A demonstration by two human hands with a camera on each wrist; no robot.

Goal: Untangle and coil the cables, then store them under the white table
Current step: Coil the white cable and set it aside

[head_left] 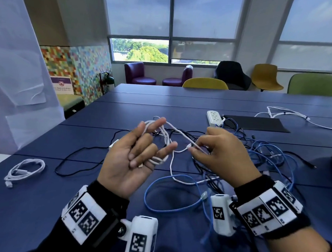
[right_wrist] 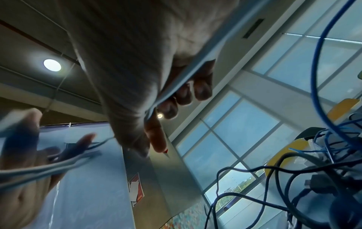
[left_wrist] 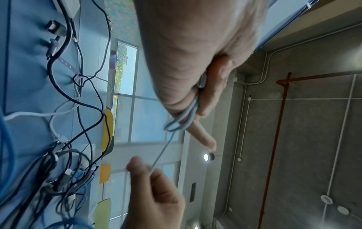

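Note:
My left hand [head_left: 139, 153] is palm up over the blue table [head_left: 64, 212]. A thin white cable [head_left: 180, 133] is wound in loops round its index and little fingers, and the curled middle fingers hold one end against the palm. My right hand [head_left: 202, 148] pinches the free strand just behind its small white connector. The slack drops onto the table and back toward the tangle [head_left: 262, 153] of blue, black and white cables. In the left wrist view the cable loops [left_wrist: 182, 122] hang from the fingers. In the right wrist view the strand [right_wrist: 186, 74] crosses the palm.
A coiled white cable [head_left: 26, 169] lies at the near left. A loose blue cable loop [head_left: 158, 208] lies between my wrists, and a black cable [head_left: 81, 153] trails left. A white power strip [head_left: 214, 118], a black mat [head_left: 255, 123] and more white cables [head_left: 286, 114] lie beyond. Chairs stand past the table.

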